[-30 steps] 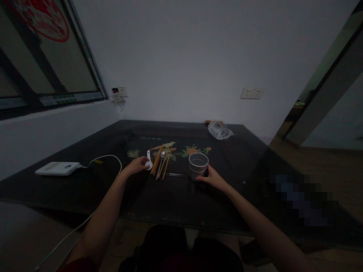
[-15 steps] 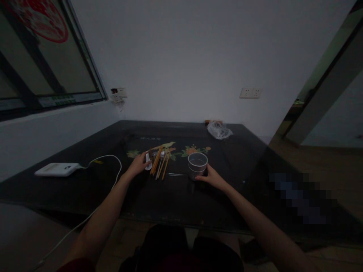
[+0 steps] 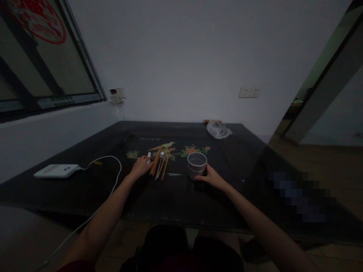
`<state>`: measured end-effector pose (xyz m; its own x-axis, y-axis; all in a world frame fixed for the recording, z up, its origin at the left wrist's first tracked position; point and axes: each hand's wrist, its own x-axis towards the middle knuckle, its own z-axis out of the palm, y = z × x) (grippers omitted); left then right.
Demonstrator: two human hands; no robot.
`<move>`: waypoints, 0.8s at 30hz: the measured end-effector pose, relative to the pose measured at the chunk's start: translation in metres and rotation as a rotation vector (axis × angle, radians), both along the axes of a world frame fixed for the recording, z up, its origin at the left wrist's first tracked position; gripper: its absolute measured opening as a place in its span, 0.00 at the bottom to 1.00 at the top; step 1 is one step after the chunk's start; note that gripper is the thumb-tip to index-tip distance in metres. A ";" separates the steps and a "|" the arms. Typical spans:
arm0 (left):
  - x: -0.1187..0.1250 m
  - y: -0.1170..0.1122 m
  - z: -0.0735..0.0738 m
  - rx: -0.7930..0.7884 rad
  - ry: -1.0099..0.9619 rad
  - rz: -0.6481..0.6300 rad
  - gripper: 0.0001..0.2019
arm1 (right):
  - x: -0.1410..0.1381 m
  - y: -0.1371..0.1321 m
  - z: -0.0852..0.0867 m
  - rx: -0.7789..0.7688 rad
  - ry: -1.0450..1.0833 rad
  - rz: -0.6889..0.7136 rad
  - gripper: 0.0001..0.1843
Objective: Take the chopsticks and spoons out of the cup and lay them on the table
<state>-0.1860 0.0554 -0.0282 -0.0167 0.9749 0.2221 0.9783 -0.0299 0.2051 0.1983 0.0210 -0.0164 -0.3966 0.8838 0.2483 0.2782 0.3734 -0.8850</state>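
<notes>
My left hand (image 3: 141,167) is at the left side of a loose row of utensils, its fingers closed over a white spoon (image 3: 149,155). Only the spoon's upper end shows; the hand hides the rest. Just right of it lie several wooden chopsticks (image 3: 157,160) and a metal spoon (image 3: 162,154), side by side on the dark table (image 3: 170,200). My right hand (image 3: 210,176) grips the lower right side of a round grey cup-like container (image 3: 196,170) with a pale rim. It stands upright on the table, right of the utensils.
A white power bank (image 3: 56,171) with a white cable (image 3: 120,166) rests at the left; the cable runs off the front edge. By the back wall lies a crumpled clear plastic bag (image 3: 218,130). A pixelated patch covers something at the right.
My left hand has moved slightly right and now covers most of the white spoon, which was plainly visible before. My right hand stays on the container.
</notes>
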 end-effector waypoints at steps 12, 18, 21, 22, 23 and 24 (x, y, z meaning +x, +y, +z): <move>0.004 0.005 -0.003 -0.003 -0.057 -0.065 0.21 | 0.001 0.000 -0.001 0.008 0.008 0.012 0.44; 0.008 0.005 0.001 0.014 -0.101 -0.105 0.20 | 0.000 0.001 -0.002 -0.001 0.010 0.016 0.45; 0.009 0.003 0.004 0.014 -0.106 -0.138 0.20 | 0.000 0.001 -0.002 -0.005 0.027 0.020 0.44; 0.009 0.003 0.004 0.014 -0.107 -0.146 0.20 | 0.000 0.000 -0.001 -0.007 0.027 0.018 0.44; 0.010 0.003 0.004 0.014 -0.110 -0.149 0.20 | 0.000 0.000 -0.001 -0.008 0.022 0.013 0.44; 0.010 0.002 0.004 0.015 -0.114 -0.151 0.20 | 0.000 0.000 0.000 -0.008 0.019 0.006 0.44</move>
